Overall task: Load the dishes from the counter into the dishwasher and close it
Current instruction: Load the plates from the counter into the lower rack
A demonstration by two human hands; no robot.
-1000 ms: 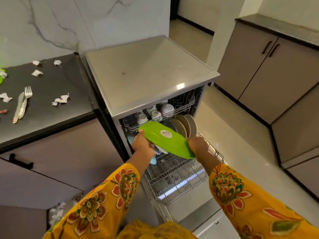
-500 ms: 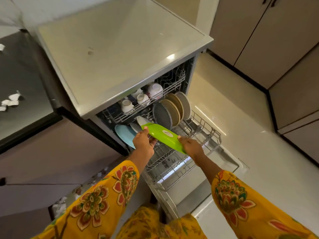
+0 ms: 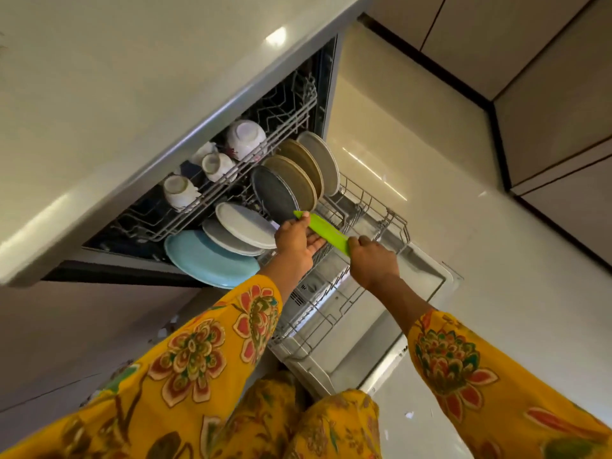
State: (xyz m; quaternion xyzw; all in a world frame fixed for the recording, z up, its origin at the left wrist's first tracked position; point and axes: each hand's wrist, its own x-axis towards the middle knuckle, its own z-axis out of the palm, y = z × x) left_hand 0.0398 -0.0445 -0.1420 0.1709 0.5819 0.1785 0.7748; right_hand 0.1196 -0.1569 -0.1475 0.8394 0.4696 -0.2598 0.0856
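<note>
Nearest the camera, two yellow flowered sleeves [image 3: 212, 356] are stretched out over the pulled-out lower rack [image 3: 334, 303] of the dishwasher, which sits above the dropped door [image 3: 427, 279]. The green plate [image 3: 326, 230] is held on edge right over that rack, pretty much upright. The right hand [image 3: 374, 260] is wrapped round its near end, fingers curled tight. The left hand [image 3: 294, 238] is pinching its far end, thumb on top. Just behind the green plate, a row of grey and tan plates [image 3: 291, 183] is stood up in the rack; left of it, white plates and a blue plate [image 3: 208, 260] are leaned. Further back, upside-down cups [image 3: 246, 139] are parked in the upper rack [image 3: 281, 127], under the counter [image 3: 132, 77].
</note>
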